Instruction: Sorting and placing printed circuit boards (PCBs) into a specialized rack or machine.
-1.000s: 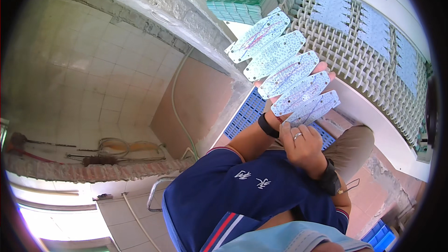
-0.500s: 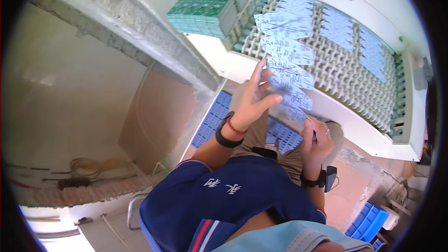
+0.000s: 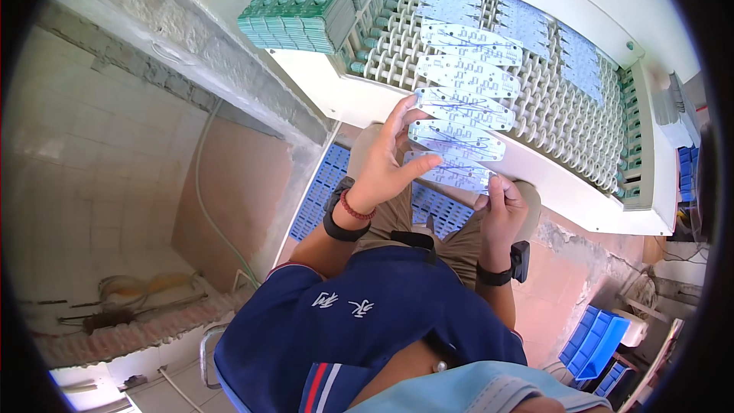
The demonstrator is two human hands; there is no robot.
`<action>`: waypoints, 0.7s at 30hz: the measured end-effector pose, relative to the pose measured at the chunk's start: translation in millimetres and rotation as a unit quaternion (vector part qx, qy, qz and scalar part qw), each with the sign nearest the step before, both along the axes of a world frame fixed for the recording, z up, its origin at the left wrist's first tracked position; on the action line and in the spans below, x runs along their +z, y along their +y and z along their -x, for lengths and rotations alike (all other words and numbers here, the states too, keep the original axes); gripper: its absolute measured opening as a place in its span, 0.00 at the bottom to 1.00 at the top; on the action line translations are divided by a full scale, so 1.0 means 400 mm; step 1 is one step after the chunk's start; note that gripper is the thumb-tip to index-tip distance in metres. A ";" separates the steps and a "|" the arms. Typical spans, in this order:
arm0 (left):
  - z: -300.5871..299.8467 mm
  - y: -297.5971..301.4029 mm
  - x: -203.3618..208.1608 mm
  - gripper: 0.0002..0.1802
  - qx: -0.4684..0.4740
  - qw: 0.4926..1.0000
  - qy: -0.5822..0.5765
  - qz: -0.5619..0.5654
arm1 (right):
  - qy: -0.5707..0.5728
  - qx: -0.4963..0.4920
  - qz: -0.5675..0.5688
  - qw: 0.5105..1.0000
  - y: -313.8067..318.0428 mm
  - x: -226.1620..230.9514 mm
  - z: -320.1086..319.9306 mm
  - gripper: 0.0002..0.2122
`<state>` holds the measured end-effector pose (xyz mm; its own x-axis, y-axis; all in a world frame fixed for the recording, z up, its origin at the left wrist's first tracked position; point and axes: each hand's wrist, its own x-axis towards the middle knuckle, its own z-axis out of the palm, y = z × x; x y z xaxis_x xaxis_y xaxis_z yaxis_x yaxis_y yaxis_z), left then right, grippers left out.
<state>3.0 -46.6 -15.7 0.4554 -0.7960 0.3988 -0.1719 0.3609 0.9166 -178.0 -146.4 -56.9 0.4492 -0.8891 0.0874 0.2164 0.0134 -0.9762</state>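
A white circuit board panel point(image 3: 468, 109) of several long pointed pieces, with dark pen strokes across some, slopes from the roller conveyor point(image 3: 569, 126) down over my lap. Along its left side is my left hand point(image 3: 382, 168), the thumb lying over the lower edge and the fingertips against an upper piece. My right hand point(image 3: 505, 210) pinches the lowest piece at its right corner between thumb and fingers. The panel's far end rests over the rollers. Further back on the conveyor lie pale blue-white panels point(image 3: 524, 27) with zigzag edges.
A tall stack of green circuit boards point(image 3: 306, 4) stands at the conveyor's far left corner. Blue perforated crates point(image 3: 321, 191) sit low by my legs. A blue bin point(image 3: 596, 340) is at lower right. A rough concrete ledge point(image 3: 206, 53) runs along the left.
The panel's lower end has steadied and shows sharply instead of blurred. My left thumb has come onto its edge. The whole view has shifted, moving the scene slightly left and up.
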 end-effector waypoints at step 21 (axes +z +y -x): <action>-0.330 0.196 0.158 0.25 0.471 0.800 -0.373 -0.003 | 0.182 0.048 0.028 0.982 -0.116 0.000 -0.176 0.14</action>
